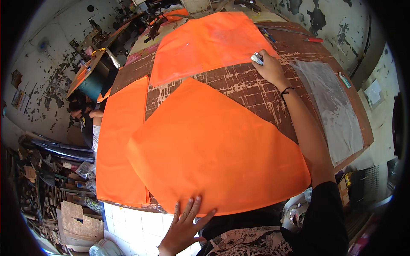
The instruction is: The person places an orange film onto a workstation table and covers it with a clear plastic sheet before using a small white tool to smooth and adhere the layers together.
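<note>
A large orange fabric piece [213,145] with an angled far edge lies across the near part of a scratched brown table [239,89]. My left hand [183,226] rests its spread fingers on the near edge of that piece. Farther off, at the right corner of another orange piece [200,47], my right hand [272,69] is closed around a small silver-white object [257,58]. Its kind is hard to make out, as my fingers cover part of it. Along the table's left side lies a long stack of orange fabric [121,141], partly under the near piece.
A translucent plastic sheet [331,106] lies on the right, beside a small green-and-white tool [344,80]. A red-handled tool [315,39] is at the far right. To the left, another person [89,121] is near a side bench [92,77]. Scrap wood [81,222] is piled lower left.
</note>
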Motion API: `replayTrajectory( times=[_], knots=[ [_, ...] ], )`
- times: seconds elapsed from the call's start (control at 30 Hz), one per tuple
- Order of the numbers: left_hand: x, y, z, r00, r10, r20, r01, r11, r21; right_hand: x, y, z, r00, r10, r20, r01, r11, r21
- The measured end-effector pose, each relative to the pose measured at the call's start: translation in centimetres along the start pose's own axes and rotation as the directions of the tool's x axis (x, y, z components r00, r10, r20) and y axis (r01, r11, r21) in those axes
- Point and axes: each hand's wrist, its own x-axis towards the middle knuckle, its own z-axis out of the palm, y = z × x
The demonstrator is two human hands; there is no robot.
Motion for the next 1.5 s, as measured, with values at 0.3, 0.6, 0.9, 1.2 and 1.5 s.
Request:
replayTrajectory(
  times=[0.3, 0.6, 0.9, 1.2, 1.5],
  knots=[
    [1.6, -0.8, 0.9, 0.873, 0.15, -0.463, -0.111, 0.988, 0.111, 2.2, 0.7, -5.1, 0.94, 0.021, -0.339, 0.144, 0.881, 0.452],
    [4.9, 1.3, -0.4, 0.809, -0.071, -0.583, 0.114, 0.993, 0.038, -9.7, -6.5, -15.8, 0.911, -0.131, 0.391, 0.137, 0.99, 0.013],
    [7.2, 4.2, -1.8, 0.803, -0.096, -0.588, 0.145, 0.989, 0.036, -22.3, -3.5, -15.4, 0.923, -0.156, 0.352, 0.209, 0.971, -0.118],
    [5.0, 3.3, -2.1, 0.858, -0.041, -0.512, 0.042, 0.999, -0.009, -23.5, -6.3, -15.0, 0.972, -0.001, 0.236, -0.008, 0.999, 0.034],
    [4.3, 1.0, -2.5, 0.88, 0.029, -0.474, -0.099, 0.987, -0.124, -14.4, -4.4, -15.2, 0.994, -0.031, -0.108, 0.049, 0.984, 0.172]
  ],
)
